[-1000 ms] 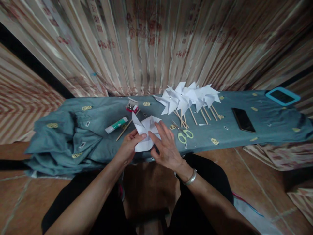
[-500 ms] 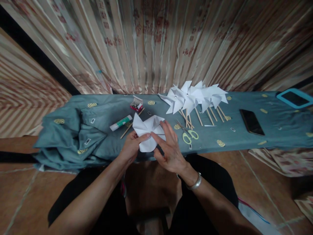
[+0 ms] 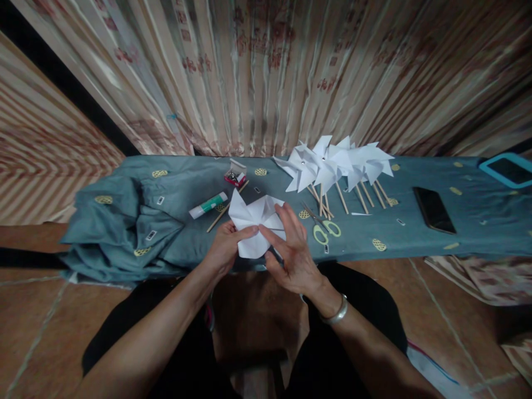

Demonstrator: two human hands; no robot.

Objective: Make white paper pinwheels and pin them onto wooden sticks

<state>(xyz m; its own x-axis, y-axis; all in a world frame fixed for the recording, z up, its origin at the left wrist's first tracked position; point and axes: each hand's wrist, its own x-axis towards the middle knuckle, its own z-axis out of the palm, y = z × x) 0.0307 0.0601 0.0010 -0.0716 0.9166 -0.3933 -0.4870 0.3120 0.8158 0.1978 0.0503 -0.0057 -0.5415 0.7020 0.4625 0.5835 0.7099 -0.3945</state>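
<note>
A white paper pinwheel [image 3: 253, 244], its points folded toward the middle, is held over the table's near edge. My left hand [image 3: 224, 246] grips its left side, the thumb pressing near the centre. My right hand [image 3: 293, 255] is at its right side, index fingertip on the centre and the other fingers spread along the paper's edge. Just behind the paper lies a wooden stick [image 3: 216, 220]. A glue stick [image 3: 208, 205] and a small red box of metal pins [image 3: 235, 176] are close by on the left. Green-handled scissors [image 3: 326, 230] rest to the right.
Finished white pinwheels [image 3: 328, 163] on wooden sticks lie in an overlapping row at the back. A black phone [image 3: 434, 209] and a blue-framed device [image 3: 509, 169] are on the right. The table's grey-green cloth [image 3: 162, 221] is bunched at the left. A patterned curtain [image 3: 233, 77] hangs behind.
The view has shifted slightly, so the table's things appear a little further right. Both hands keep nearly the same hold on the paper pinwheel.
</note>
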